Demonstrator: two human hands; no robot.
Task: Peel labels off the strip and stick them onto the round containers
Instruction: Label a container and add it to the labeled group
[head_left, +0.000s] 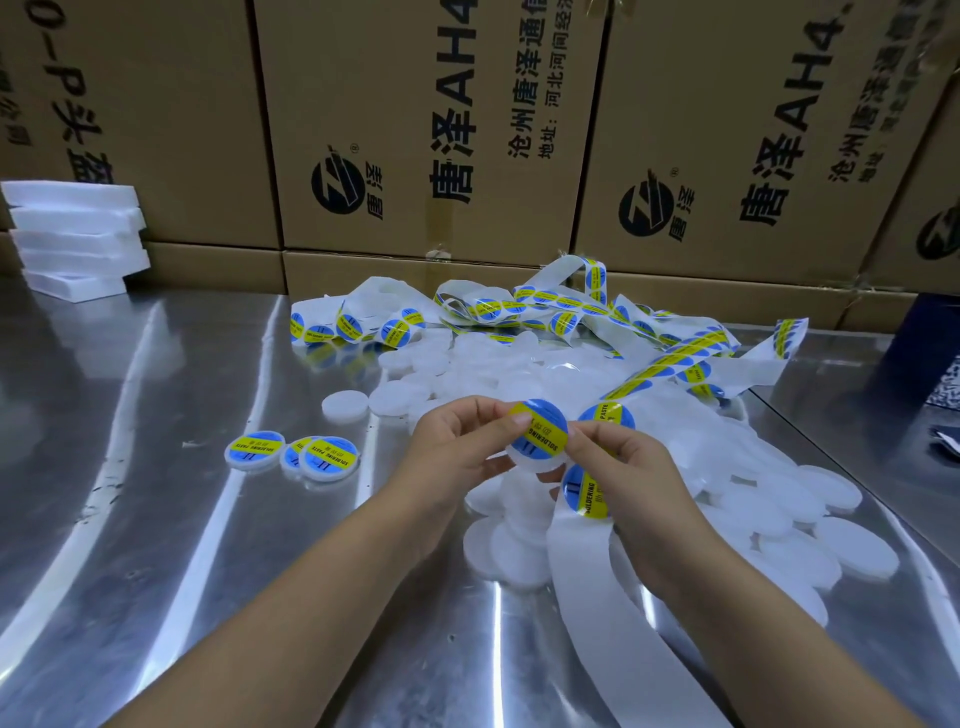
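Above the steel table (171, 519) my left hand (457, 447) holds a white round container (537, 457) from the left, thumb on top of its blue and yellow label (540, 434). From the right, my right hand (618, 467) pinches that label's edge. The white label strip (582, 561) runs under my right hand, with one label (587, 491) below my fingers and another (608, 415) above them. The strip continues to a tangled heap (571, 312) at the back.
Three labelled containers (293, 452) lie on the left. Several unlabelled white containers (779, 519) are piled in the centre and right. Stacked white foam pieces (78, 234) sit at the back left, with cardboard boxes (426, 130) behind and a dark box (930, 353) at the right.
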